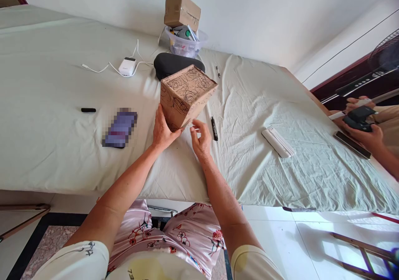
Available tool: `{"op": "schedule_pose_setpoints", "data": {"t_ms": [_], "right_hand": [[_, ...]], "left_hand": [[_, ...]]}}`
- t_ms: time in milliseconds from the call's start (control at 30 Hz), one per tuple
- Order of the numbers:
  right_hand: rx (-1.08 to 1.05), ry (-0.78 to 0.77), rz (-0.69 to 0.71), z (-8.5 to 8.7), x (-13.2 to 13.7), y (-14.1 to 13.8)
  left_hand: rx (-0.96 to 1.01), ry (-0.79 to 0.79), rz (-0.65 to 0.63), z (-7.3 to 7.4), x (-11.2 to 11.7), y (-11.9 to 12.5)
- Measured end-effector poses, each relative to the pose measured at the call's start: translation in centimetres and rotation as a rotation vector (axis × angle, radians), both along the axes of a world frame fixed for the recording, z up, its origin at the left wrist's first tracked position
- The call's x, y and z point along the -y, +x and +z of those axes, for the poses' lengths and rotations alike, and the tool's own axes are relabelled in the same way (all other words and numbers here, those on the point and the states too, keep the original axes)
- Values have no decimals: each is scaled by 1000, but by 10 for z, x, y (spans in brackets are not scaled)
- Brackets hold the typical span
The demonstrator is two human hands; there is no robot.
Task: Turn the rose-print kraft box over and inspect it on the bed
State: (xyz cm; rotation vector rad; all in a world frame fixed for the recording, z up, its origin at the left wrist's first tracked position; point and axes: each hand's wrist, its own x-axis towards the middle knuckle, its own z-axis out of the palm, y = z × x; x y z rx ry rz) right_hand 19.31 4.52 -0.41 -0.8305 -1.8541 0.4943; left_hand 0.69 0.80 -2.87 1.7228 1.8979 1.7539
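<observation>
A: What is there, beginning from the left?

B: On the left part of the table (46, 147) lie a small black piece (88, 110) and a phone (121, 128) with blurred screen. Nearer to the far edge is a white charger (127, 66) with cables.

A: And the left hand?

B: Your left hand (162, 130) is clamped on the scribbled box (188, 86), at its lower left corner. This box is between the near and the far edge of the table. It is of brown cardboard; black looping lines cover its top densely, the left side carries more loops, and the right side has lighter marks. Whether it rests fully on the cloth, I cannot tell.

A: Which containers are behind it?

B: Just behind is a black case (174, 61), closed. At the far edge, a clear basin (179, 48) contains a grey thing with a green round part, and some pale flat pieces. A plain carton (183, 11) with tape sits on top.

A: And to the right?

B: Your right hand (201, 138) is just beside the box's lower right edge, fingers loosely bent, thumb apart from them. I cannot tell if a fingertip touches. Next to it lies a black marker (214, 128).
</observation>
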Motion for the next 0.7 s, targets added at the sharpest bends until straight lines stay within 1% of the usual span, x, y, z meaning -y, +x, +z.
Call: {"op": "schedule_pose_setpoints", "data": {"t_ms": [67, 167, 300, 400, 500, 600, 700], "right_hand": [[-114, 71, -109, 3, 0, 3], [-169, 198, -164, 8, 0, 13], [-86, 382, -205, 20, 4, 23], [-34, 512, -229, 27, 9, 23], [-18, 599, -222, 30, 8, 21], [-25, 633, -237, 28, 1, 23], [-18, 564, -292, 22, -12, 33]], "left_hand": [[-69, 18, -13, 2, 2, 3], [-161, 27, -28, 6, 5, 7], [-168, 17, -13, 11, 7, 7], [-156, 26, -7, 11, 6, 5], [-167, 27, -28, 11, 6, 4], [-204, 33, -49, 12, 7, 3], [-263, 81, -45, 15, 8, 1]]}}
